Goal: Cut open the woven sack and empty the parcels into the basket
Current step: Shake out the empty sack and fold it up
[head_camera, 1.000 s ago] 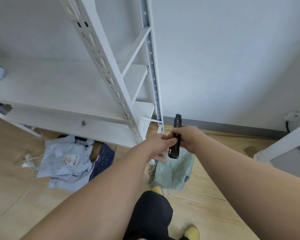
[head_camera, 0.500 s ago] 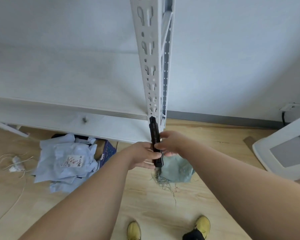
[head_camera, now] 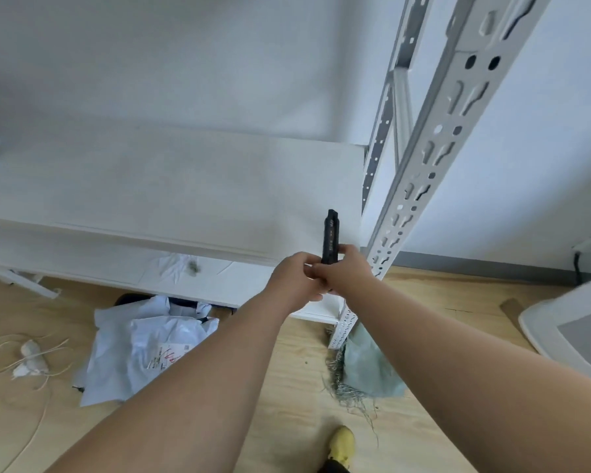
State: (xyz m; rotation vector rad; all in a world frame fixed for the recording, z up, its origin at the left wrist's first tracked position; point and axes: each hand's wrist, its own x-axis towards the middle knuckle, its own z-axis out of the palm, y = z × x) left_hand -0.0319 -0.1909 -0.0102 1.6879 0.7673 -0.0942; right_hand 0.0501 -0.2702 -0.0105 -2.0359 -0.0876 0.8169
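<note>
A black utility knife (head_camera: 330, 237) stands upright in front of the white shelf, gripped at its lower end by both my left hand (head_camera: 296, 279) and my right hand (head_camera: 345, 269). The greenish woven sack (head_camera: 365, 368) lies crumpled on the wooden floor beside the rack's post, with frayed threads along its near edge. Pale blue parcels (head_camera: 140, 353) are heaped on the floor at the left, covering a dark basket (head_camera: 185, 303) of which only a little shows.
A white metal rack has a broad shelf (head_camera: 171, 186) and a slotted upright post (head_camera: 420, 186) close to my hands. Loose cords and a white scrap (head_camera: 31, 361) lie far left. A white and grey object (head_camera: 574, 332) sits at the right. My yellow shoe (head_camera: 342, 442) is below.
The view has swung left, so the rack post now stands right of my hands. My hands have risen in front of the shelf, both still on the knife.
</note>
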